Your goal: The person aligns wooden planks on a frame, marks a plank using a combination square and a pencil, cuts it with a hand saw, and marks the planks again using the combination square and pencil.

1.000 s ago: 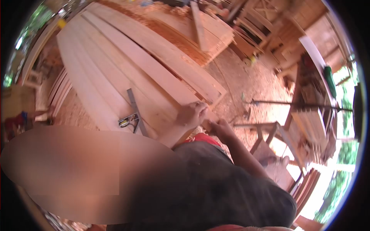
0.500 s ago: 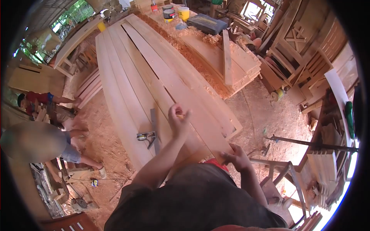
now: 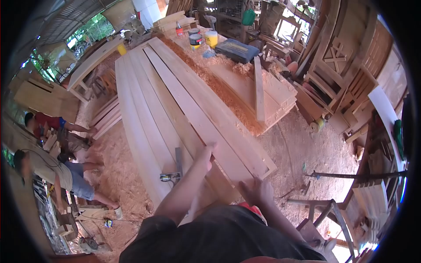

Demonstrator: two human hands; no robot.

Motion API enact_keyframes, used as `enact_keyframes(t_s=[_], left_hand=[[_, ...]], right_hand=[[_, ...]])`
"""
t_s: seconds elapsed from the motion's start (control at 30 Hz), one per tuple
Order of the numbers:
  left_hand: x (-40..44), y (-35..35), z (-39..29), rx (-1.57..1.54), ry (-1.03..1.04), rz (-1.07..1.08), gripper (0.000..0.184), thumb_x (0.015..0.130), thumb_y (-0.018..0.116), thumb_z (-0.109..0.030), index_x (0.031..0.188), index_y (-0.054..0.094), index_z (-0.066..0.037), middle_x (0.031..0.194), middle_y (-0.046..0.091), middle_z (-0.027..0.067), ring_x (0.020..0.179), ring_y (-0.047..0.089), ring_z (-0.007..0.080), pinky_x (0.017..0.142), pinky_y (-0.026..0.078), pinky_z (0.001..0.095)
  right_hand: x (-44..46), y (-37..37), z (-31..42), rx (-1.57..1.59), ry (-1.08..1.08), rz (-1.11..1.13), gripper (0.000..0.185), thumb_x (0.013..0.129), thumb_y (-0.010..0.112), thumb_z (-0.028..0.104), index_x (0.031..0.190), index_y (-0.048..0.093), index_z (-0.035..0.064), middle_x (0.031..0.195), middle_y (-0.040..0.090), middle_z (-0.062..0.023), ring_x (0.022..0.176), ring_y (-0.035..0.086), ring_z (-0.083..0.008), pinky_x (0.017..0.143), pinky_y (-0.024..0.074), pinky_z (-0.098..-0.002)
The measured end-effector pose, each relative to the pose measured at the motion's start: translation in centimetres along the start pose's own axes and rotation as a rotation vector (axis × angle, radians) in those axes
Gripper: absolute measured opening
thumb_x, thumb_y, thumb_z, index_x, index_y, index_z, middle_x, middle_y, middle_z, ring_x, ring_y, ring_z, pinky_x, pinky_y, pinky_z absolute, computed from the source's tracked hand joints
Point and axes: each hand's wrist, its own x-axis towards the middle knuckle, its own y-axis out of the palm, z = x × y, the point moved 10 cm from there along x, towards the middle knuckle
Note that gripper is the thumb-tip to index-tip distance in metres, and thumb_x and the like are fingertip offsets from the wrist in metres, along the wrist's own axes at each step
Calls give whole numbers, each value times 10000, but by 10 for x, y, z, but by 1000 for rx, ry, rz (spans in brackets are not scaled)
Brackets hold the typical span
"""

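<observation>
Several long pale boards lie side by side as a panel. My left hand (image 3: pixel 209 156) rests at the edge of a middle board (image 3: pixel 219 142), its fingers curled and partly hidden; what they hold cannot be made out. At that board's near end, my right hand (image 3: pixel 258 191) grips it, with the thumb on the left and the fingers toward the right edge. A combination square (image 3: pixel 178 164) lies on the boards left of my left forearm. Narrow dark gaps run along the middle board.
Beyond the panel, a shaving-covered bench (image 3: pixel 228 74) carries a dark case (image 3: pixel 237 50), a yellow tub (image 3: pixel 211 39) and a loose wooden strip (image 3: pixel 259 90). Two people work at left, one in a beige shirt (image 3: pixel 44 166). A metal frame (image 3: pixel 322 208) stands at right.
My left hand has lowered from a raised pinch onto the board. My right hand has moved left onto the board's end. The gaps beside the middle board look different, and the view has tilted up.
</observation>
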Motion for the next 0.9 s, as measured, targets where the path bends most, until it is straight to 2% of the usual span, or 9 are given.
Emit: enact_keyframes(t_s=[0.13, 0.23, 0.33, 0.4, 0.5, 0.63, 0.7, 0.8, 0.9], left_hand=[[-25, 13, -22, 52, 36, -5, 253, 979, 748, -128, 1215, 677, -75, 1089, 711, 35, 987, 698, 169, 857, 615, 351], [-3, 11, -46, 120, 51, 80, 231, 986, 752, -138, 1202, 685, -88, 1069, 706, 29, 978, 689, 159, 842, 605, 339], [-3, 16, -86, -24, 120, 71, 208, 991, 758, -146, 1184, 694, -100, 1073, 706, 23, 978, 688, 155, 827, 592, 314], [10, 6, -93, -33, 129, 33, 233, 996, 756, -144, 1210, 700, -70, 1080, 717, 36, 954, 699, 166, 808, 597, 313], [28, -16, -86, 2, 81, -21, 255, 995, 765, -156, 1222, 698, -59, 1088, 727, 41, 956, 709, 166, 813, 606, 316], [37, -35, -65, 52, 52, -38, 258, 981, 785, -163, 1210, 700, -79, 1103, 736, 50, 985, 713, 152, 833, 615, 320], [25, -30, -56, 27, 50, -8, 233, 982, 782, -170, 1185, 703, -87, 1081, 738, 48, 904, 702, 139, 751, 582, 290], [-9, -27, -51, 75, 50, -16, 201, 986, 774, -176, 1149, 704, -80, 1012, 739, 45, 779, 672, 119, 650, 519, 250], [-29, -38, -46, 135, 90, 82, 164, 990, 767, -172, 1100, 705, -66, 925, 730, 37, 698, 645, 101, 589, 475, 229]], right_hand=[[1, 3, -12, 14, 26, 25, 843, 912, 657, 724, 1291, 704, -28, 975, 761, -329, 966, 753, -516, 866, 592, -585], [14, -4, 7, 6, 9, 26, 839, 921, 648, 737, 1211, 729, -46, 952, 764, -322, 947, 758, -509, 851, 593, -582], [38, 6, 32, -13, -54, -21, 839, 937, 626, 750, 1112, 744, -62, 926, 765, -318, 922, 765, -498, 828, 597, -574], [51, 11, 48, -35, -101, -65, 841, 947, 614, 753, 1056, 744, -71, 909, 764, -319, 906, 770, -490, 810, 601, -567], [61, 18, 55, -11, -50, 0, 780, 939, 649, 712, 984, 747, -61, 834, 753, -289, 858, 759, -480, 835, 592, -554], [69, 43, 42, -41, -89, -19, 777, 935, 655, 701, 974, 749, -69, 850, 754, -304, 860, 764, -475, 833, 599, -535], [77, 39, 44, 0, -90, -25, 777, 927, 661, 699, 975, 752, -71, 863, 754, -316, 855, 764, -479, 826, 602, -533], [90, 24, 46, -122, -84, -100, 761, 930, 660, 690, 949, 740, -66, 878, 754, -327, 841, 764, -485, 808, 604, -545], [98, 35, 41, -135, -110, 25, 838, 980, 559, 740, 1128, 724, -69, 981, 767, -326, 936, 772, -477, 821, 610, -565]])
